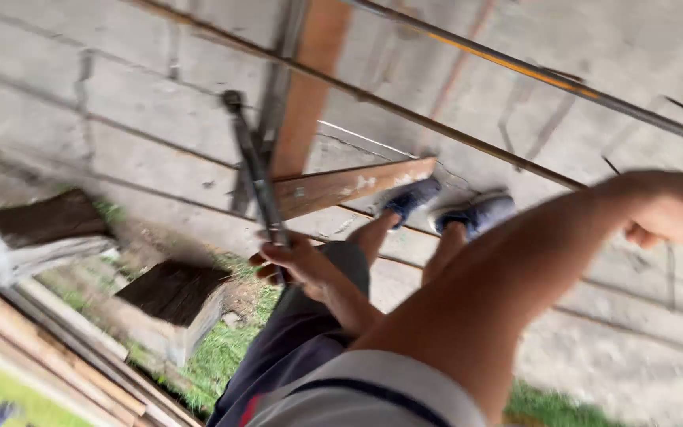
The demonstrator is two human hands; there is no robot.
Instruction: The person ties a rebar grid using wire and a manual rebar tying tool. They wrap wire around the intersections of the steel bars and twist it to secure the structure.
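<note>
Head view is showing the left hand [298,265], fingers curling tight around a long metal tool [256,178] rising before the block wall [120,103]. Right hand [666,209] is closing against a metal bar [476,146]; its grip is blurred.

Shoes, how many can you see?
2. One blue shoe rests by the end of the short wooden plank; the other blue shoe is just right of it on the concrete.
</note>
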